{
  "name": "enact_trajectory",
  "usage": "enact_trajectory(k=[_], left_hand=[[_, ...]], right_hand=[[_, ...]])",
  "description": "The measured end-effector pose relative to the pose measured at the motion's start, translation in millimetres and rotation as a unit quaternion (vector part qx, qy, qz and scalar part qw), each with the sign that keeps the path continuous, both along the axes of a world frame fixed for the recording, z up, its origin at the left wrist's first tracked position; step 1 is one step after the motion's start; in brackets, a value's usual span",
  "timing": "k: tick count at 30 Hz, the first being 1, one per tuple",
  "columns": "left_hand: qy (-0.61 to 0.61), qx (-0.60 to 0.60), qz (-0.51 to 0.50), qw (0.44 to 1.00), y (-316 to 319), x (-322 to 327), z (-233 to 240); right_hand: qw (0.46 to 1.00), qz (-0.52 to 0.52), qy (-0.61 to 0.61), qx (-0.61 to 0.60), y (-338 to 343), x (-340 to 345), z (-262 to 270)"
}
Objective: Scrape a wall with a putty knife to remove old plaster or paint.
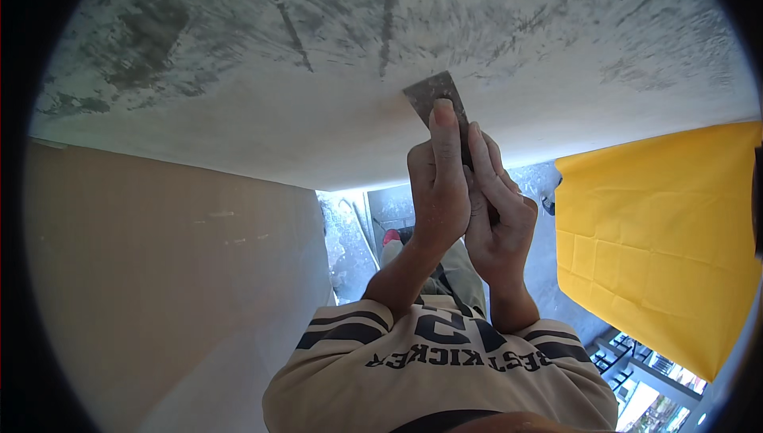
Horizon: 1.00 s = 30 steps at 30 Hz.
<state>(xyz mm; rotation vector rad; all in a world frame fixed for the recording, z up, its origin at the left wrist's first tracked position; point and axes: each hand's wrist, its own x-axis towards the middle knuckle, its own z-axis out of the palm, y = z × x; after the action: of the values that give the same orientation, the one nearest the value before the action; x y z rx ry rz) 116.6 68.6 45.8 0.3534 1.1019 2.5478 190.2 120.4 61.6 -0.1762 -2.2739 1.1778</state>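
A flat metal scraper blade, smeared with pale residue, lies against or very near the wall. My left hand has its thumb stretched along the blade's face. Beside it, my right hand presses its fingers to the blade's right edge; its grip on the tool's lower part is partly hidden. Both hands are dusted white. The wall's surface is smooth and pale close to the blade. Farther up it turns rough and patchy grey, with two dark streaks and a dark bare patch at the left.
A plain side wall meets the worked wall at the left. On the right hangs a creased yellow sheet. Below are the stained floor and my legs; shelving or railings and bright openings show at the lower right.
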Motion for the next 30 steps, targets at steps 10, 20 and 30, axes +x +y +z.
enact_trajectory(k=[10, 20, 30], left_hand=[[-0.017, -0.059, 0.025, 0.998, -5, -3, 8], [-0.034, -0.046, 0.031, 0.998, 0, -4, 6], [0.081, -0.093, 0.092, 0.988, 0, -17, 3]], right_hand=[[1.000, -0.005, -0.003, 0.005, -6, -9, 3], [1.000, -0.026, -0.008, -0.006, -3, -9, -5], [0.998, -0.002, 0.058, 0.008, -2, -17, -17]])
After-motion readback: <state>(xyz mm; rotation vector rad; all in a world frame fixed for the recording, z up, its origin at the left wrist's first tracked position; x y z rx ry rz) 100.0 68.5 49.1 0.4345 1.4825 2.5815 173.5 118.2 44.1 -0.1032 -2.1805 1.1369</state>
